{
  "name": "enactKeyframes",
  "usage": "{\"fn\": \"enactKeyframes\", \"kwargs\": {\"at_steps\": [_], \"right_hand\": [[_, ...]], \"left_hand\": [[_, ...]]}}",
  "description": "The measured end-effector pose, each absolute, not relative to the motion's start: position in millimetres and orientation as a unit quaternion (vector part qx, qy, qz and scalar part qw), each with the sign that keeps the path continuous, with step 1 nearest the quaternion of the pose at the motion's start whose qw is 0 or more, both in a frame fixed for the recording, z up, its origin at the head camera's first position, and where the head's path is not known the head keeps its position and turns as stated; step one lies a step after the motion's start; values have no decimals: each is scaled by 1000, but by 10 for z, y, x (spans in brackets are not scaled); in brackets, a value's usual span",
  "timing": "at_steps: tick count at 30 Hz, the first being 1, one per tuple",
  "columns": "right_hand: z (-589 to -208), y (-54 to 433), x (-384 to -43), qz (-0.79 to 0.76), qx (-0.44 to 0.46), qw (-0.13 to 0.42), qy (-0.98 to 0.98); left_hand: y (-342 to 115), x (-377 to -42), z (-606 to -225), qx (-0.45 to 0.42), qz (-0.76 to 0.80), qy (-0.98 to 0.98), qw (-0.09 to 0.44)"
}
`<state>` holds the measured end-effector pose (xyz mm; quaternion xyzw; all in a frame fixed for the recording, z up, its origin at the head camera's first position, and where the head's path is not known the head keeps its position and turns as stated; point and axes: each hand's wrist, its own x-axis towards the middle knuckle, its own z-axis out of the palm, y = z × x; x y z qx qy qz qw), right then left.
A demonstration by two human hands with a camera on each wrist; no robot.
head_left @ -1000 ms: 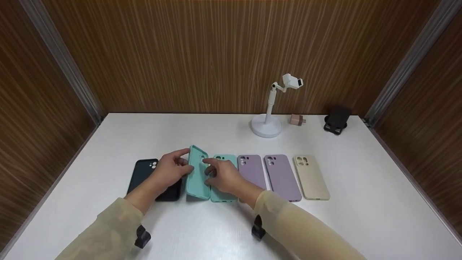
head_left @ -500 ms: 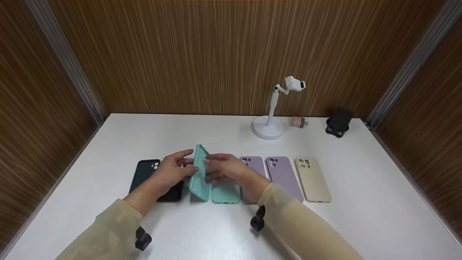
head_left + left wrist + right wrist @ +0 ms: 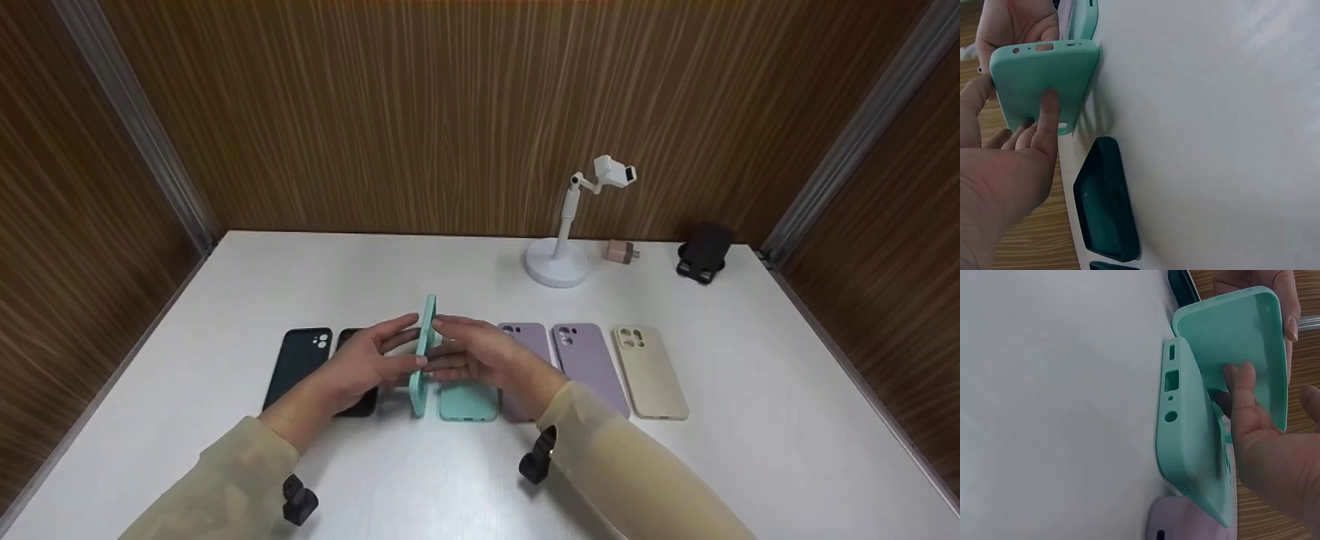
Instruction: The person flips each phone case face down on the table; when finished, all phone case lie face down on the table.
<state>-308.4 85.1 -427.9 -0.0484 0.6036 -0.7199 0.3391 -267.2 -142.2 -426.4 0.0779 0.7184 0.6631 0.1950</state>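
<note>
1. Mint phone case (image 3: 1027, 79) stands on its long side, nearly edge-on in the head view, between the two hands; whether its lower edge touches the white table (image 3: 450, 480) I cannot tell.
2. Left hand (image 3: 365, 367) grips it, thumb at the rim and fingers against its back.
3. Right hand (image 3: 491, 352) has its fingers extended, their tips on the inner face; its thumb is apart from the case, so it does not clasp it.
4. Just right of the held case, a second mint case (image 3: 469, 403) lies flat, partly under the right hand.
5. To the left lie two dark cases (image 3: 291, 371); further right, two lilac cases (image 3: 592, 371) and a beige case (image 3: 651, 375).
6. Behind stand a white stand (image 3: 557, 266), a pinkish plug (image 3: 619, 252) and a black holder (image 3: 705, 251).
</note>
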Motion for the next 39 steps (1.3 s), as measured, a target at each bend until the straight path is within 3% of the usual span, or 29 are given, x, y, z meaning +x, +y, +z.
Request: {"fn": "enactKeyframes", "kwargs": {"at_steps": [15, 39], "right_hand": [[-4306, 884, -3049, -732, -12, 298, 612], [-4232, 973, -3012, -730, 10, 249, 637]], "left_hand": [[-1283, -2661, -4348, 72, 662, 718, 202], [-1204, -2646, -4399, 48, 628, 761, 156]]}}
